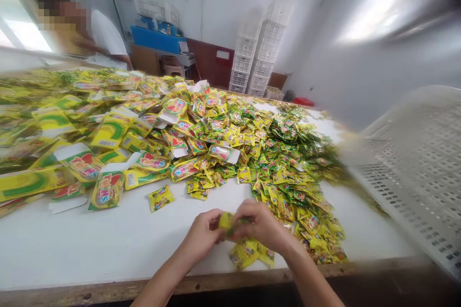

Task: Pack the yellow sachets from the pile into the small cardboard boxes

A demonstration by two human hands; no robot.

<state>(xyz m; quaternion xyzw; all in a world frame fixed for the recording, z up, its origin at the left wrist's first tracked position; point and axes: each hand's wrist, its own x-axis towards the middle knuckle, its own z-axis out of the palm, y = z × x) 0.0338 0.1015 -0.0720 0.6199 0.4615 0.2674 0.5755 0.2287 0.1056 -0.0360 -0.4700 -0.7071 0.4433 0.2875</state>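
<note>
My left hand pinches a small yellow carton just above the front of the table. My right hand is closed at the carton's right side, its fingers around a blurred yellow-green sachet. Whether the sachet is inside the carton or beside it, I cannot tell. Below my hands lie a few loose yellow sachets. A single sachet rests apart to the left. A large heap of sachets spreads beyond my right hand.
Many printed yellow cartons, some with white flaps open, pile up at the left. A white perforated crate stands at the right. Stacked crates and a blue-covered table are behind. Another person sits at the far left.
</note>
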